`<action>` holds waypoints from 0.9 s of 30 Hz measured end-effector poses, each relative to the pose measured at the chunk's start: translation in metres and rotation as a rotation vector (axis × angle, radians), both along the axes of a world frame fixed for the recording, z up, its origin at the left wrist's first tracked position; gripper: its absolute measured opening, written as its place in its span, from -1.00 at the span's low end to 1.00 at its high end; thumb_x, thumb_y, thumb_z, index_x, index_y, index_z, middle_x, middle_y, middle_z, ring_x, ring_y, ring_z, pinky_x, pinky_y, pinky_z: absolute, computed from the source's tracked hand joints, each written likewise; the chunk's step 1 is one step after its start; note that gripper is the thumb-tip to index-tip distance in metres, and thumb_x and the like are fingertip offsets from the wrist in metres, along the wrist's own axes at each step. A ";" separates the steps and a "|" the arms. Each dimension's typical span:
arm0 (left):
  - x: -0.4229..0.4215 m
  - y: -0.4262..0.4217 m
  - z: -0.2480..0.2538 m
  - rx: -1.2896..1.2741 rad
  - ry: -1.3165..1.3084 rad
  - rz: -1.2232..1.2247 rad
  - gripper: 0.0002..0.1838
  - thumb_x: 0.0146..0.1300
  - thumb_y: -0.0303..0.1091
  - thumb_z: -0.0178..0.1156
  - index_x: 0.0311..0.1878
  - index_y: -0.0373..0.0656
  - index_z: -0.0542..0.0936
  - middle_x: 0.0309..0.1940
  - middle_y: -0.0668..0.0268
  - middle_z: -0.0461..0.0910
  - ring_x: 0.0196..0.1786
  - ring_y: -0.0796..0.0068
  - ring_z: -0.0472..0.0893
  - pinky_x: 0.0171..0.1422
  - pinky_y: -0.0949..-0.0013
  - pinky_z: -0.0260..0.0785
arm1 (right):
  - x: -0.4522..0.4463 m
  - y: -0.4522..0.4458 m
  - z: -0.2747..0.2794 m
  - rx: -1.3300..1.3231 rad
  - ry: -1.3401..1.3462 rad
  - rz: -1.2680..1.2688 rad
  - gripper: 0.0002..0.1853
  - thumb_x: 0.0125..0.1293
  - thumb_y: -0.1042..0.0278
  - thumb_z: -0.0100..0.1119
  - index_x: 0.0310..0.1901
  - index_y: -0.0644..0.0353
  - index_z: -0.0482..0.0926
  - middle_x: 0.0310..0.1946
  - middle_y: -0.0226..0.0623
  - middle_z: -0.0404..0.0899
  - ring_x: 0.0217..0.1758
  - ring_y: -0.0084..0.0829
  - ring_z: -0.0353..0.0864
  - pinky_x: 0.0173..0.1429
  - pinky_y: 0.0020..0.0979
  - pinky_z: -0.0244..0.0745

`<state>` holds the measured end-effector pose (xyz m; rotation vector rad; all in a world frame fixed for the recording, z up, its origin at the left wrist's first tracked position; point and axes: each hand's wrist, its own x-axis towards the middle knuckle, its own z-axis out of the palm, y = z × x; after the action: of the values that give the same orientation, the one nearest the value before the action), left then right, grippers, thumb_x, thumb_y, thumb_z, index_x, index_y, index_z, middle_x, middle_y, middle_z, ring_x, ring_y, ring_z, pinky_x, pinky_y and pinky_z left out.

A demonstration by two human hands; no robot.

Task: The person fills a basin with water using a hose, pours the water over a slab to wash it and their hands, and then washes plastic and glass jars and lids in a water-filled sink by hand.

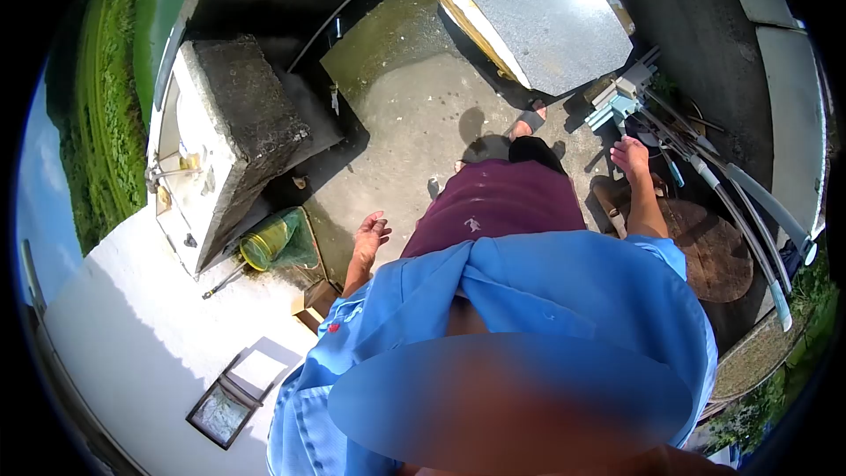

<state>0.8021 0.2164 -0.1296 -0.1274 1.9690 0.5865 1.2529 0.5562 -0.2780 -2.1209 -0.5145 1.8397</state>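
Observation:
My left hand [370, 234] hangs at my left side over the concrete floor [410, 115], its fingers loosely bent and apart, with nothing visible in it. Nearest to it is a green net with a yellow rim [267, 244]. On the other side my right hand [629, 157] hangs with relaxed fingers and no visible object in them. It appears just in front of a pale blue mop head [617, 108] among several long handles [714, 178]; whether it touches them I cannot tell. My sandalled foot [529, 120] shows beyond my purple shorts [493, 203].
A large white box with a grey top [538, 18] stands ahead. To the left is a concrete block structure [251, 101] with a tap [163, 174]. A round wooden board [709, 251] leans at the right, and a cardboard box [313, 304] sits behind my left hand.

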 end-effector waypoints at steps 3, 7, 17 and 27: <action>0.005 -0.038 -0.017 0.062 0.030 0.112 -0.67 0.13 -0.34 -0.01 0.00 -0.09 0.34 -0.24 0.31 0.45 -0.30 0.48 0.50 -0.27 0.45 0.37 | -0.011 -0.015 0.002 0.020 -0.010 0.199 -0.76 0.17 0.23 -0.08 -0.19 0.15 0.36 -0.34 -0.25 0.47 -0.37 -0.36 0.52 -0.33 -0.37 0.48; 0.017 -0.091 -0.044 0.104 0.052 0.273 -0.67 0.10 -0.37 -0.02 -0.02 -0.10 0.35 -0.35 0.37 0.46 -0.40 0.53 0.49 -0.39 0.52 0.34 | -0.045 -0.022 0.037 0.115 -0.001 0.302 -0.77 0.15 0.23 -0.05 -0.21 0.15 0.37 -0.38 -0.29 0.47 -0.42 -0.41 0.51 -0.37 -0.42 0.48; 0.053 -0.211 -0.099 0.210 0.064 0.458 -0.63 0.05 -0.31 -0.01 -0.02 -0.11 0.37 -0.34 0.34 0.46 -0.38 0.52 0.48 -0.36 0.47 0.35 | -0.127 -0.023 0.031 0.107 0.145 0.470 -0.68 0.15 0.27 -0.04 -0.08 0.21 0.28 -0.30 -0.20 0.43 -0.26 -0.23 0.49 -0.24 -0.27 0.45; 0.137 -0.271 -0.112 0.157 0.002 0.834 -0.65 0.05 -0.31 -0.01 -0.04 -0.11 0.38 -0.40 0.31 0.45 -0.47 0.49 0.48 -0.43 0.46 0.35 | -0.320 -0.025 0.081 0.141 0.408 0.566 -0.75 0.16 0.33 -0.03 -0.15 0.23 0.33 -0.40 -0.28 0.44 -0.30 -0.34 0.46 -0.23 -0.36 0.44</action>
<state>0.9389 -0.0548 -0.2412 -0.8713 1.8113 1.2637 0.9328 0.5312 -0.1965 -1.5368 -1.1815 2.3596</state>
